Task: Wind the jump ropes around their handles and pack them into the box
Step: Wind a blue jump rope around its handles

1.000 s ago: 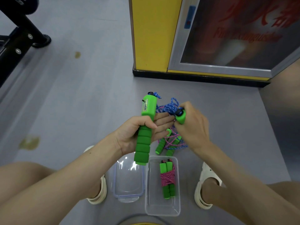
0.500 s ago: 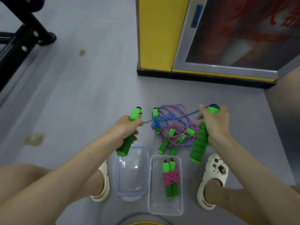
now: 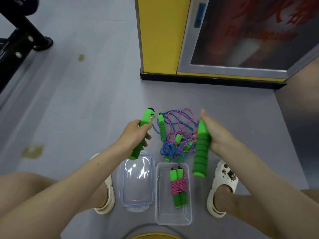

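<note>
1. Bright green, banded by ribs: left foam handle [image 3: 146, 118] and right foam handle [image 3: 201, 152].
2. Blue and pink cords, both speckled, in the rope tangle [image 3: 174, 130] at centre.
3. Pink flecked white over green: wound bundle [image 3: 178, 186] in the clear box [image 3: 172, 219].
4. Clear with blue rim: lid [image 3: 137, 187].
5. Grey-blue floor [image 3: 86, 100], ochre stains [image 3: 32, 150] at left.
6. Yellow cabinet [image 3: 158, 35], black plinth [image 3: 207, 81], silver door frame [image 3: 233, 70], red lettering [image 3: 259, 34], upper right.
7. Cream clogs [image 3: 223, 181]; black frame [image 3: 22, 31], upper left.

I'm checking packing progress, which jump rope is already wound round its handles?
The pink rope lying in the clear box: its cord is wrapped round its paired handles. The other cords lie in a loose tangle beyond the box.
</note>
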The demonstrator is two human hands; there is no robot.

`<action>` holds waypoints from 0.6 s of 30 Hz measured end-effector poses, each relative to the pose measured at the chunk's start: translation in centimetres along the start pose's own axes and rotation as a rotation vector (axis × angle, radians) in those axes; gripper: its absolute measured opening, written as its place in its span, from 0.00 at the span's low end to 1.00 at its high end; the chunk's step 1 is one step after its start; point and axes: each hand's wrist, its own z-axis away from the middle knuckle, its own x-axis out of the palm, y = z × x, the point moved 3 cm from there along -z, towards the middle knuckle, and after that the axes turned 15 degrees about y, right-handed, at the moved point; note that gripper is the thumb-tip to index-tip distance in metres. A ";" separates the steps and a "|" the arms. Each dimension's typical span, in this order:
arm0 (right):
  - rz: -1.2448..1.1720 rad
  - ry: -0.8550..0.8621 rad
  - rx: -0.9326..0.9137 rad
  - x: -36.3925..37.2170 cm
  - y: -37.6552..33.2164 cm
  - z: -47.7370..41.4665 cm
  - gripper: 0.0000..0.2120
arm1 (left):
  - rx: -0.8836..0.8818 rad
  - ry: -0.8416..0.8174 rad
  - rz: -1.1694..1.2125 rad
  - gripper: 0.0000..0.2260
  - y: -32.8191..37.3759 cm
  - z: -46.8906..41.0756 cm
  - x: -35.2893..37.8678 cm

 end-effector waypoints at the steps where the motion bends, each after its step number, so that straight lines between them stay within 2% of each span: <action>1: -0.020 -0.069 0.055 0.4 0.4 0.3 0.16 | -0.036 -0.020 0.021 0.09 -0.1 0.2 0.3; 4: -0.125 -0.221 0.082 1.4 0.7 0.8 0.12 | -0.032 -0.083 0.066 0.11 0.4 1.2 1.6; 7: -0.190 -0.310 0.031 1.8 0.5 1.1 0.10 | -0.072 -0.170 0.208 0.11 1.2 2.3 2.8; 12: -0.309 -0.346 0.058 2.0 0.7 1.1 0.15 | 0.035 -0.240 0.205 0.06 1.4 3.9 5.0; 14: -0.329 -0.349 0.045 2.0 0.6 1.0 0.14 | 0.065 -0.256 0.203 0.05 1.4 4.1 5.4; 18: -0.364 -0.267 -0.021 1.7 0.4 0.9 0.14 | 0.067 -0.313 0.252 0.06 1.6 4.3 5.5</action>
